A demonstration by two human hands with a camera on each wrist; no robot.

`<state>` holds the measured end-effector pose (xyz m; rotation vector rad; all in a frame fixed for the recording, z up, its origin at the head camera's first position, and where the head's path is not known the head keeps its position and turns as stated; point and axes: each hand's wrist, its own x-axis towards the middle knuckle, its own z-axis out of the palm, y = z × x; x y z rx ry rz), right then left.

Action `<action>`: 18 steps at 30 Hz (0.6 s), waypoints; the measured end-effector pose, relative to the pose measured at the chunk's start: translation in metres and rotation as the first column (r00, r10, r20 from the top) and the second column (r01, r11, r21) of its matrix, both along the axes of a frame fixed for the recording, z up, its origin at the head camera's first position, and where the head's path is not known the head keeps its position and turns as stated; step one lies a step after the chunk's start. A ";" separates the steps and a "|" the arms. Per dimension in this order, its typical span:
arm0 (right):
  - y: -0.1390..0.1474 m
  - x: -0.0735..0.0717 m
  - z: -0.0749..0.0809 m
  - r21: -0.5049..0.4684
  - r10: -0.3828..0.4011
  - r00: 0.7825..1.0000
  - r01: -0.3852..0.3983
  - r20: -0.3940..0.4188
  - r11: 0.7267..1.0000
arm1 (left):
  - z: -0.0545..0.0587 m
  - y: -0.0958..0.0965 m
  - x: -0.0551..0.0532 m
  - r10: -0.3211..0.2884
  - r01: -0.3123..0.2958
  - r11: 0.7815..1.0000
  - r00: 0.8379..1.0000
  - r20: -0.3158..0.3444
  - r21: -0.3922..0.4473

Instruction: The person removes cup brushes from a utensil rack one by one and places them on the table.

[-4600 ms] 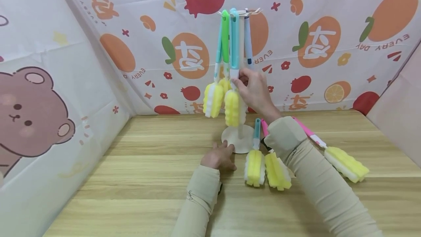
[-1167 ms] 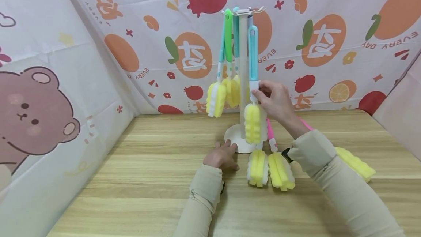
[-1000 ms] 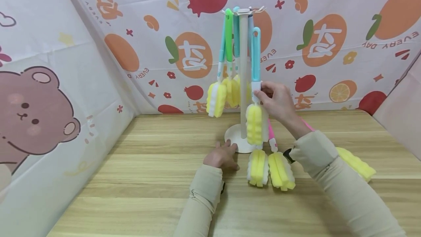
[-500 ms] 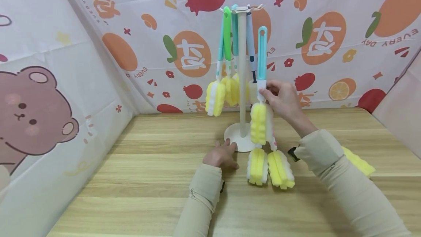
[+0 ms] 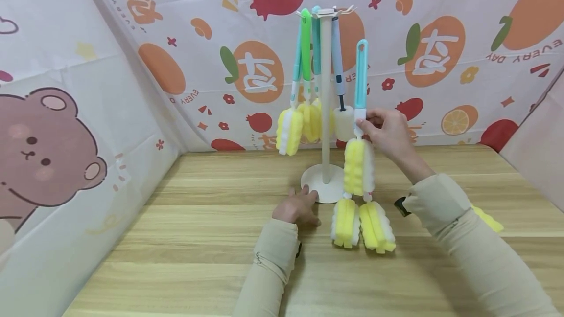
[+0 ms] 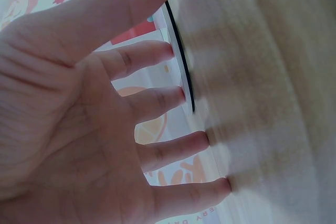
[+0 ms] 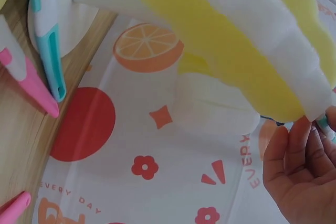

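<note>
On the tabletop [image 5: 198, 238], lower centre, the left hand [image 5: 296, 208], fingers spread, likely steadies the stand [image 5: 325, 111], while centre-right the right hand [image 5: 388, 132] pinches a blue-handled brush [image 5: 360, 113] upright.

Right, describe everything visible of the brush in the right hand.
The brush has a slotted turquoise handle, white neck and ridged yellow and white head that looks like sponge. It is held unhooked, nearly upright, head down, right of the stand's pole. The right hand pinches its neck.
</note>
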<state>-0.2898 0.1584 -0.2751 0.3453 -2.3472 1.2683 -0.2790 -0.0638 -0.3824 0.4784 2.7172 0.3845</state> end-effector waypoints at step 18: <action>0.012 -0.001 -0.005 0.035 -0.047 0.996 0.044 0.081 0.998 | 0.001 0.001 0.000 0.012 -0.012 1.000 1.000 0.022 0.006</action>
